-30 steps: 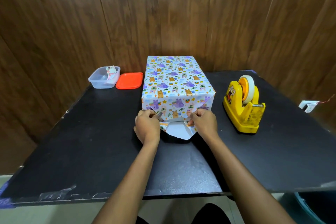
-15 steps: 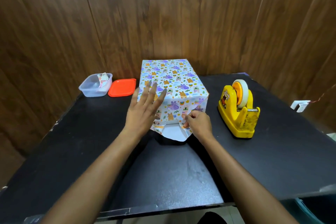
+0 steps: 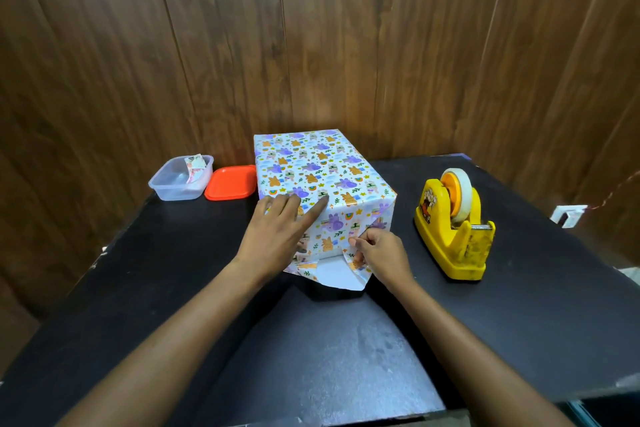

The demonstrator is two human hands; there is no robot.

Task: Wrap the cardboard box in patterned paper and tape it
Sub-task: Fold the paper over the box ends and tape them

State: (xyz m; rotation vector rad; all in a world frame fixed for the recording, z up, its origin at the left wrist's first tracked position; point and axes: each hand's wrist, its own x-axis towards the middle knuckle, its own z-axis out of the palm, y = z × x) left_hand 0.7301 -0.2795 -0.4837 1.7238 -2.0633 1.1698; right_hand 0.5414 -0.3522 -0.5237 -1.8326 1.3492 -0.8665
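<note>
The left hand (image 3: 277,236), fingers spread flat, is pressing down the wrapped box (image 3: 322,170) at the table's (image 3: 173,270) far middle. The right hand (image 3: 377,253) is pinching its loose end flap (image 3: 337,274), which looks thin and probably tears easily, so gripping near the crease looks wisest.

Looks forward and down from head height, close above the left hand (image 3: 277,236) and right hand (image 3: 382,253), table (image 3: 156,288) beneath them, wall (image 3: 346,45) just beyond.

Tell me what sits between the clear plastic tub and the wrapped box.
An orange lid lies flat on the table between the tub and the box, shown in the head view.
</note>
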